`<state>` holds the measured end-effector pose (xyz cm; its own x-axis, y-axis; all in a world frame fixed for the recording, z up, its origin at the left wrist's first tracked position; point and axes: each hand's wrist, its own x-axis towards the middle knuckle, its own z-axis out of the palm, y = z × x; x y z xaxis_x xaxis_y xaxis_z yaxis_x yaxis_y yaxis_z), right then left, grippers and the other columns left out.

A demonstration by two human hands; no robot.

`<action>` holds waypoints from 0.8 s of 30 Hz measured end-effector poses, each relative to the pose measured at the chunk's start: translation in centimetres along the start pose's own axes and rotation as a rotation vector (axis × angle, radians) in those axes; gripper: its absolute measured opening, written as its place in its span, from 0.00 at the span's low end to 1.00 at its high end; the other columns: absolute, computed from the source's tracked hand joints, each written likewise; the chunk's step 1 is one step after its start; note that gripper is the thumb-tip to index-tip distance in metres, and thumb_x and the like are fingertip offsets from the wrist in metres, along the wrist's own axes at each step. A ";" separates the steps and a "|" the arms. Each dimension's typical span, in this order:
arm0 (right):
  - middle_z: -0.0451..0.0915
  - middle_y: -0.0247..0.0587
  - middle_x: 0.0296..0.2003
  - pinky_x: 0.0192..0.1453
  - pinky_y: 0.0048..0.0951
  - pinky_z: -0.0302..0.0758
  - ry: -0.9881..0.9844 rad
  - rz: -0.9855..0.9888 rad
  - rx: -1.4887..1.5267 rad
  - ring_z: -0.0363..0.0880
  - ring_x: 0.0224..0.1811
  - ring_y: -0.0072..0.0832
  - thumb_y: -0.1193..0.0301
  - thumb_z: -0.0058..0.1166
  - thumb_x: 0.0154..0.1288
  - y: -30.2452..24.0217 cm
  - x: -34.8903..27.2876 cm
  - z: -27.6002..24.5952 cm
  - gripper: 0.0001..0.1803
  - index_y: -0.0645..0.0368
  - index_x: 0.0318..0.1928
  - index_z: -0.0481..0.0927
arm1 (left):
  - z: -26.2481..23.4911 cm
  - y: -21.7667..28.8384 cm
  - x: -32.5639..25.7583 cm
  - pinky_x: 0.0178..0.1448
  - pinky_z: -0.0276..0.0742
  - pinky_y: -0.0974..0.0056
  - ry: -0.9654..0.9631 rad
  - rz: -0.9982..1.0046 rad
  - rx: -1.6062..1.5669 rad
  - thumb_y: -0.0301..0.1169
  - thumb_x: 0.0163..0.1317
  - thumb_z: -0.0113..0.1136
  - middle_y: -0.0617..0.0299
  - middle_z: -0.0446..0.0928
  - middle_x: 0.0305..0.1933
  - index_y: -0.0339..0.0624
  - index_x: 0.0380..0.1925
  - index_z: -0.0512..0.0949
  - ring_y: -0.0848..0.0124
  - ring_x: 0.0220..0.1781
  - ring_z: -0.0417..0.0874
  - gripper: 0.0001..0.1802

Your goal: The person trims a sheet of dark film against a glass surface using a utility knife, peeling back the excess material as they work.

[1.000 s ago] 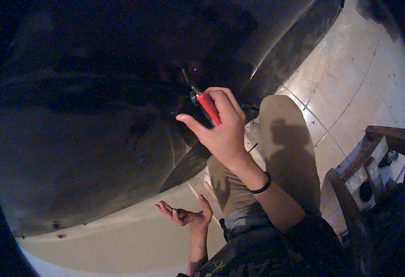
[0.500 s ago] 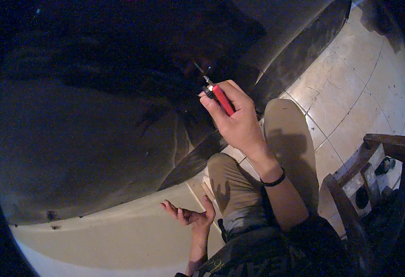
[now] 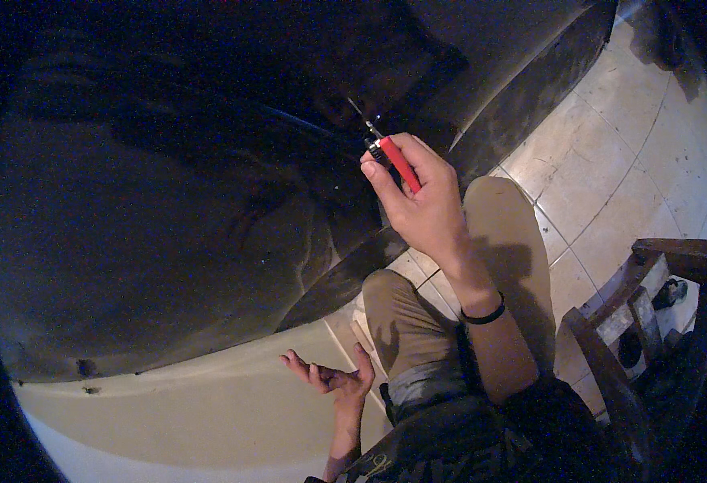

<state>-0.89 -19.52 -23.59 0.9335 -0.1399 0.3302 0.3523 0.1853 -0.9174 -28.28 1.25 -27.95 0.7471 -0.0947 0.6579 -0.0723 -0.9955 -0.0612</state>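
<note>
In my right hand [image 3: 430, 205] is a small slim tool with a red handle [image 3: 401, 165], a ridged black part along one side and a thin metal tip. My thumb and fingers are closed round it. The tip points up and left, close to a dark glossy surface [image 3: 168, 233]; whether it touches cannot be made out in the gloom. My left hand [image 3: 339, 377] is palm up at the lower middle, fingers apart and slightly curled, holding nothing. It hovers over or near a pale wall [image 3: 208, 410].
My bent knees in tan trousers [image 3: 410, 322] sit below the dark surface. A dark band [image 3: 345, 278] runs along that surface's lower edge. Pale floor tiles [image 3: 603, 153] lie to the right. At the lower right stands a dark wooden chair or stool [image 3: 603, 354].
My right hand has shifted slightly right and up with the red-handled tool. My left hand stays where it was, still palm up.
</note>
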 end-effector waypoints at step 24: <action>0.87 0.44 0.43 0.45 0.47 0.84 0.032 -0.166 -0.316 0.88 0.42 0.50 0.72 0.69 0.61 -0.1 0.1 0.5 0.18 0.53 0.51 0.81 | 0.0 -0.7 -1.0 0.85 0.38 0.23 0.002 0.009 0.010 0.31 0.54 0.75 0.40 0.47 0.84 0.51 0.79 0.43 0.36 0.87 0.46 0.60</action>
<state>-0.84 -19.10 -23.36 0.8610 -0.1737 0.4780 0.4561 -0.1520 -0.8769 -28.98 2.01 -28.55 0.7453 -0.1034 0.6586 -0.0722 -0.9946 -0.0744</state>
